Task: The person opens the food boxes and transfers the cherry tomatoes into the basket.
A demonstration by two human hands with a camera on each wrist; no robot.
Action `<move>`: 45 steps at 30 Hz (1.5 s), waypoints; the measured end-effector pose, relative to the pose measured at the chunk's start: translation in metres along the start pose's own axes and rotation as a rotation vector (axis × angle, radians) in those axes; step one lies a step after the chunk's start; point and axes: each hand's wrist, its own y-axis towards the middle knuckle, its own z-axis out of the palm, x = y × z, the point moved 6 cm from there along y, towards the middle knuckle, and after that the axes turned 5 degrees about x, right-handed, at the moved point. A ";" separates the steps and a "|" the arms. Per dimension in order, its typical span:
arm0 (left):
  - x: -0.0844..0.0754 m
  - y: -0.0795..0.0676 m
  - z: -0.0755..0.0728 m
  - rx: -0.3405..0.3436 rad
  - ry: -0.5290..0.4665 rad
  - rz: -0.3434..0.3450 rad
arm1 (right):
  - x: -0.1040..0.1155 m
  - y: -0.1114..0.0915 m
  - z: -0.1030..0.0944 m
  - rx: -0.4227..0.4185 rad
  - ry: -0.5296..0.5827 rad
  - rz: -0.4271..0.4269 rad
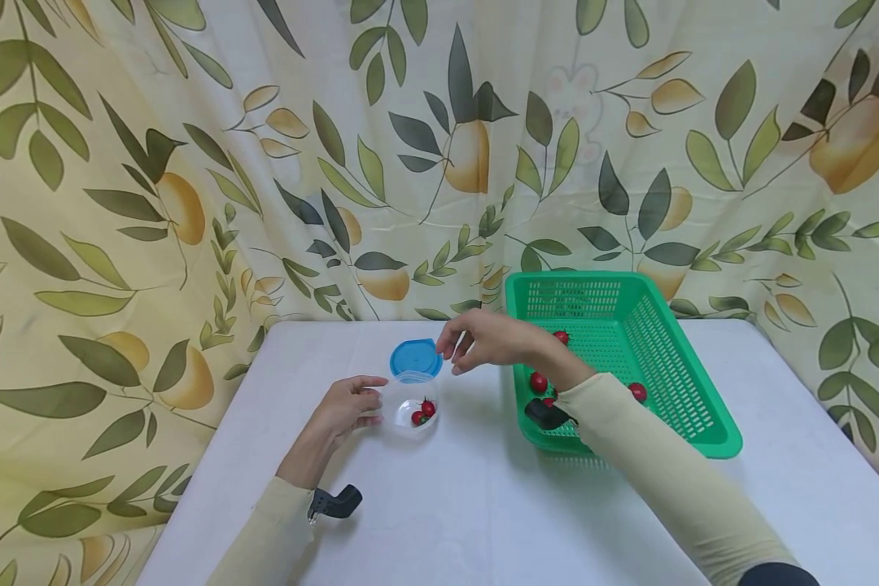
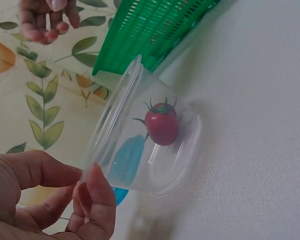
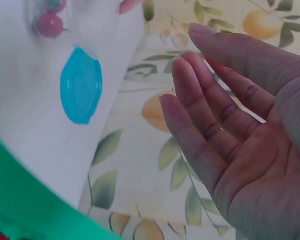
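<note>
My left hand [image 1: 347, 409] pinches the rim of a clear plastic container [image 2: 119, 162] between thumb and fingers. The container stands on the white table with small red tomatoes [image 1: 428, 408] inside, green stems still on. Just behind it lies a blue lid [image 1: 413, 358]. My right hand [image 1: 483, 338] hovers beside the lid, between container and green basket. In the right wrist view its fingers [image 3: 190, 90] are loosely bent and its palm holds nothing.
To the right stands a green plastic basket [image 1: 692, 350] with several red tomatoes [image 1: 637, 391] in it. My right forearm crosses over its near left part. A leaf-and-fruit patterned curtain [image 1: 381, 163] hangs behind the white table [image 1: 439, 521].
</note>
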 end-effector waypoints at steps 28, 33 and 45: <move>0.000 0.003 -0.001 0.032 -0.055 0.006 | 0.001 0.067 0.071 0.215 -0.041 0.054; 0.000 0.004 -0.001 0.029 -0.055 0.004 | -0.004 0.074 0.085 0.258 -0.061 0.058; 0.000 0.003 -0.001 0.032 -0.052 0.015 | -0.012 0.086 0.110 0.354 -0.080 0.053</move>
